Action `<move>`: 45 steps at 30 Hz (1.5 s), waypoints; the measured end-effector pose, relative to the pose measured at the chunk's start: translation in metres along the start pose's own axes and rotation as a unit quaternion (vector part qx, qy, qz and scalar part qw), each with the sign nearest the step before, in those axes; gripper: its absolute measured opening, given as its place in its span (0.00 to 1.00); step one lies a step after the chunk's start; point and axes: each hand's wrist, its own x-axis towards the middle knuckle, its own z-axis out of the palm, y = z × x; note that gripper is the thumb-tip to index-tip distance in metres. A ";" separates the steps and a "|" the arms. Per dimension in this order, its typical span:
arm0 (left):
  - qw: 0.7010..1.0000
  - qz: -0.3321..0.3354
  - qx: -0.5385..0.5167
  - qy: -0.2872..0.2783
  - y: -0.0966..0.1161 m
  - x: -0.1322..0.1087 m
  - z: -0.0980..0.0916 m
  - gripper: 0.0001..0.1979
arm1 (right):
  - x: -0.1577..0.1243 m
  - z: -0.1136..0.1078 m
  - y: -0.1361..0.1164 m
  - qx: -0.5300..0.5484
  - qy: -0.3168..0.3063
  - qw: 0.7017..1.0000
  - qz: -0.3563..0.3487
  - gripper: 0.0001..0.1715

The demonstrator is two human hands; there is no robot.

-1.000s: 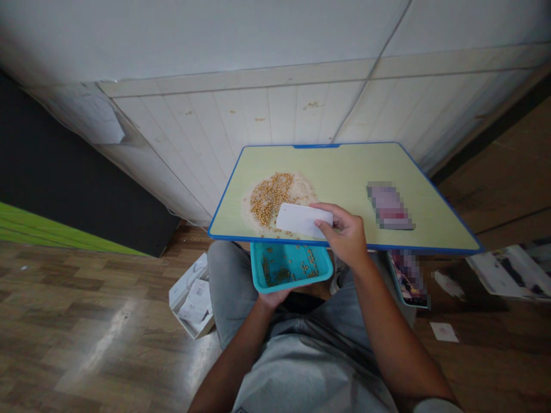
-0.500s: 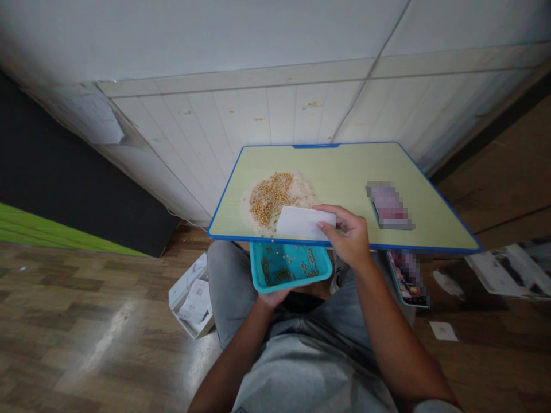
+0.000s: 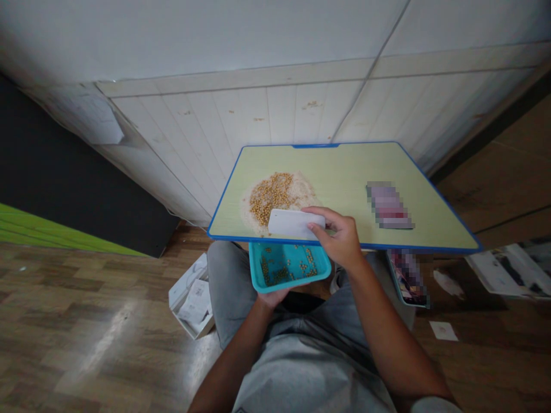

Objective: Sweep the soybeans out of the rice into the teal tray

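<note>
My right hand (image 3: 340, 236) pinches a white card (image 3: 287, 222) between thumb and fingers, its long edge low over the near side of the small table (image 3: 344, 172). Just beyond the card lies a heap of yellow soybeans (image 3: 269, 198), spread over a bed of pale fine grain that looks like rice (image 3: 303, 188). My left hand (image 3: 274, 297) supports a teal plastic basket (image 3: 297, 284) from below, under the table's front edge; most of its fingers are hidden beneath it. Scattered soybeans (image 3: 279, 274) rest on the basket's bottom.
A phone (image 3: 390, 206), partly pixelated, lies on the table's right side. Another phone (image 3: 408, 278) is lower, by my right leg. An open white box (image 3: 193, 301) with papers stands on the floor at left. The wall (image 3: 215, 115) rises behind the table.
My right hand has moved a little left and towards me with the card, which now looks more tilted. The basket has barely shifted.
</note>
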 end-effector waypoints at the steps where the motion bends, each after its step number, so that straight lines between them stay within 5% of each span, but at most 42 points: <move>1: 1.000 0.002 0.002 0.004 0.001 -0.001 0.003 0.44 | 0.000 0.001 0.000 -0.002 -0.002 1.000 -0.003 0.17; 16: 1.000 0.015 -0.015 0.003 0.005 -0.002 -0.006 0.44 | 0.001 0.019 -0.010 0.013 -0.047 0.998 -0.046 0.16; 23: 0.999 0.016 -0.033 -0.007 0.006 -0.002 -0.007 0.42 | 0.003 0.020 -0.012 0.004 -0.019 0.999 -0.051 0.17; 39: 0.993 0.120 -0.018 0.008 0.024 -0.006 -0.012 0.38 | 0.024 0.070 -0.032 -0.031 -0.152 0.987 -0.033 0.26; 45: 0.991 0.129 -0.018 0.033 0.030 -0.009 -0.008 0.35 | 0.024 0.066 -0.037 -0.025 -0.161 0.986 -0.045 0.25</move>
